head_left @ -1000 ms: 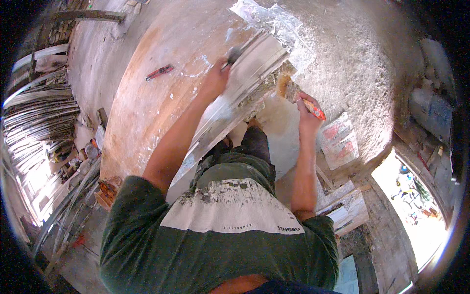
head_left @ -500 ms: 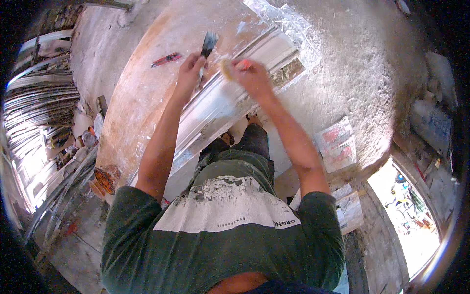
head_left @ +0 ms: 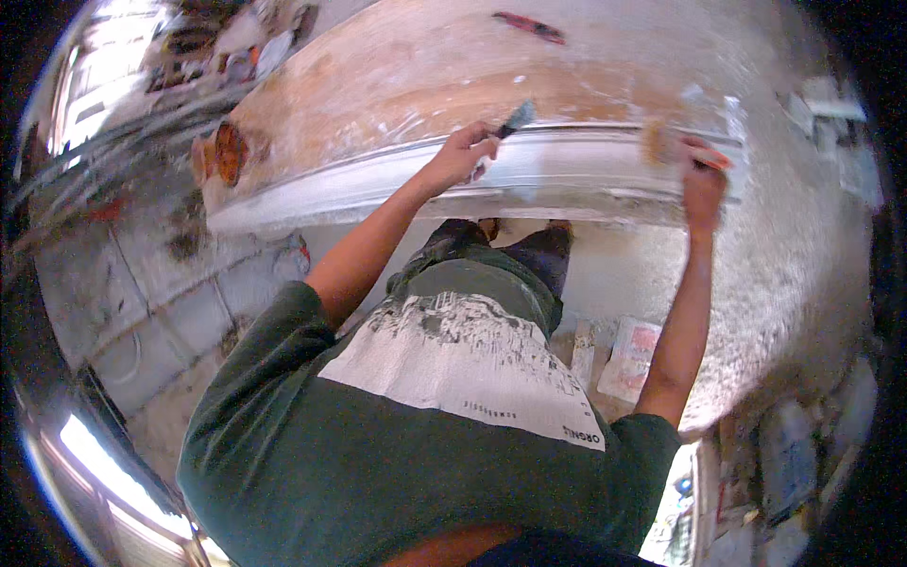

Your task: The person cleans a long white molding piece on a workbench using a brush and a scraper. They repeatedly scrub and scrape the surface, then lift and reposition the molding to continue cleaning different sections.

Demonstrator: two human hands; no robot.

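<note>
Left hand (head_left: 468, 161) curled, forearm (head_left: 376, 236) slanting up rightward — right hand (head_left: 703, 194) curled too, blurred, right forearm (head_left: 687, 307) steeper.

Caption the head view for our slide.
Putty knife in left hand, paintbrush in right hand, by a grooved white moulding.

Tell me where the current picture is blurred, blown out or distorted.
Head view: the right hand and paintbrush are smeared, while the putty knife in the left hand reads more clearly; head view: the bright patch at upper left is washed out; head view: the white moulding bows under fisheye distortion, and the corners go black.
</note>
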